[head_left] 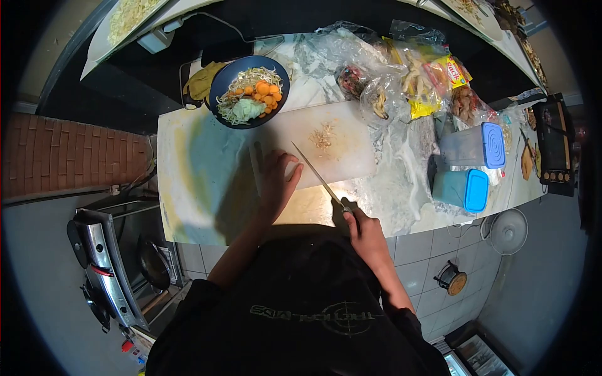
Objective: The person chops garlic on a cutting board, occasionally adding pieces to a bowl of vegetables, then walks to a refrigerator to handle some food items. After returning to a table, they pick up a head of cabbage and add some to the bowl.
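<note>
My right hand (365, 235) grips the handle of a long kitchen knife (318, 174), its blade slanting up and left over the white cutting board (354, 160). My left hand (280, 182) rests at the board's left part, fingers curled toward the thumb near the blade. Something pale may lie between those fingertips, but I cannot make it out. Finely chopped light-brown bits (323, 139) lie scattered on the board, beyond the blade. Behind the board's left end stands a dark plate (221, 81) holding bean sprouts (251, 76), sliced carrots (263, 94) and a pale green shredded vegetable (247, 111).
Plastic bags of food (379, 94) and a yellow packet (453, 71) crowd the marble counter's (194, 182) back right. Two lidded plastic containers, one upper (464, 147) and one lower (454, 190), stand at the right. A gas stove (106, 263) is at the lower left.
</note>
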### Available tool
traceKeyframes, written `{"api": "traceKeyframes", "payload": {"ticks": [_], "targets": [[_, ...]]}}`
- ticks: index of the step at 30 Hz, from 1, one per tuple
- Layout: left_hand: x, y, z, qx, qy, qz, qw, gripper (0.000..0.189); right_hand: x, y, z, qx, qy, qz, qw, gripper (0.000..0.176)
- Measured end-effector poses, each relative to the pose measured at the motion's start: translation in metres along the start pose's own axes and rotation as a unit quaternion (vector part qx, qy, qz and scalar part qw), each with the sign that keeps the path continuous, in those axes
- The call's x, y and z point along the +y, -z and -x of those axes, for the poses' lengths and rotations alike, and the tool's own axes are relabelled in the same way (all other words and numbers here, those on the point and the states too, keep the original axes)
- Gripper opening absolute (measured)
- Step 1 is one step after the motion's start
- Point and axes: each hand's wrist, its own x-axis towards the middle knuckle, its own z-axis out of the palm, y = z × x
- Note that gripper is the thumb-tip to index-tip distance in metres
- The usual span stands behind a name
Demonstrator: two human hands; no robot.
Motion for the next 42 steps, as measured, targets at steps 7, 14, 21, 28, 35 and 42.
{"api": "traceKeyframes", "payload": {"ticks": [7, 14, 21, 28, 35, 42], "targets": [[-0.001, 0.003, -0.003, -0.013, -0.036, -0.075, 0.996, 0.014, 0.004, 0.006, -0.003, 0.037, 0.001, -0.002, 0.999, 0.027], [0.001, -0.009, -0.004, -0.003, -0.016, -0.050, 0.999, 0.016, 0.008, 0.006, 0.006, 0.011, -0.004, -0.016, 1.000, 0.028], [0.005, -0.012, -0.005, 0.018, 0.001, -0.047, 0.999, 0.020, 0.009, -0.002, 0.015, 0.012, 0.006, -0.043, 0.999, 0.030], [0.003, -0.016, -0.004, 0.040, -0.001, -0.023, 0.999, 0.021, 0.014, -0.008, 0.012, 0.016, 0.015, -0.011, 1.000, 0.030], [-0.004, -0.016, -0.004, 0.031, 0.006, -0.027, 0.999, 0.018, 0.001, -0.007, 0.006, 0.029, 0.001, 0.038, 0.999, 0.028], [-0.014, 0.065, -0.066, 0.073, 0.033, 0.030, 0.996, 0.006, 0.013, 0.007, 0.005, 0.049, 0.001, 0.015, 0.999, 0.026]]}}
